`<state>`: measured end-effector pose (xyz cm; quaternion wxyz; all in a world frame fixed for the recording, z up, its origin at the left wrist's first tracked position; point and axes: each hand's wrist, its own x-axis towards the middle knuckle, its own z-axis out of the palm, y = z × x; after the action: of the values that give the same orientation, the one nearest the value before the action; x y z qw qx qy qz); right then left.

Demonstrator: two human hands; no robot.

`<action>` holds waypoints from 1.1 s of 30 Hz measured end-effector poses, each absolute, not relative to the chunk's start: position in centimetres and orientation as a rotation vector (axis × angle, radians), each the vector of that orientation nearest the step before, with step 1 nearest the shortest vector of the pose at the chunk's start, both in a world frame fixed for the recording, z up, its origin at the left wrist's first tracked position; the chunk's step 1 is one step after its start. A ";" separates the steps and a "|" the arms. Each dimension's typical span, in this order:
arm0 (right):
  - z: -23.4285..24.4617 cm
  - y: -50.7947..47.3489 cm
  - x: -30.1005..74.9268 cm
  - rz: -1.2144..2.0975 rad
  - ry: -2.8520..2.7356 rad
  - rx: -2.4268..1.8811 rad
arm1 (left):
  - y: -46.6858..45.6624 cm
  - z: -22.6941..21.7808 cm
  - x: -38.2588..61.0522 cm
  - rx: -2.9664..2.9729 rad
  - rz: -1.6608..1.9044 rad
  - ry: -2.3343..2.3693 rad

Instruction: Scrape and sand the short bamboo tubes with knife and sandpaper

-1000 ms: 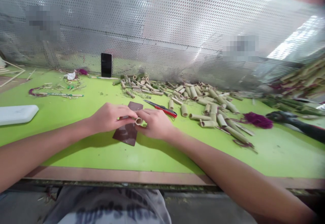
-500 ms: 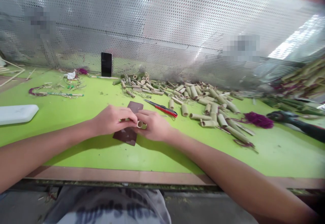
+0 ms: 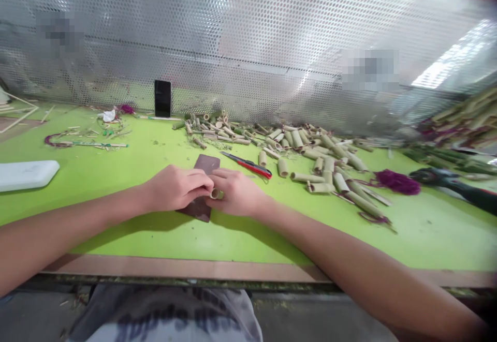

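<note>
Left hand [image 3: 179,189] sits closer to right hand [image 3: 236,193] now, both pinching the pale bamboo tube [image 3: 216,194], so yeah, still mid-work.

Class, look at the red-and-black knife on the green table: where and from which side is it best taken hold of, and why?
Probably by the red handle, from the person's right. The knife lies flat and slanted, its thicker red end nearer and to the right, its narrow, blade-like tip pointing away to the left, so this approach avoids the tip.

Head-worn view, facing forward and down, hands [image 3: 237,192] near.
</note>
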<state>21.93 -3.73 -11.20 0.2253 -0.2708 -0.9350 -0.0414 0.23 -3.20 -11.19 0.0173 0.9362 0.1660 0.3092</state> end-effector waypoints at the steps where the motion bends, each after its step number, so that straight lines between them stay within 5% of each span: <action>1: -11.2 -3.7 21.9 -0.113 -2.579 -0.746 | -3.2 -11.2 0.3 2.923 0.957 0.525; 33: -9.9 -3.1 22.7 0.090 -2.378 -0.858 | -1.1 -9.2 -1.1 2.347 0.972 1.034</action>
<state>22.66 -3.09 -9.94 0.3010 -0.3233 -0.8965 0.0340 -1.10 -1.10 -9.23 0.1983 0.8388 0.3694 0.3472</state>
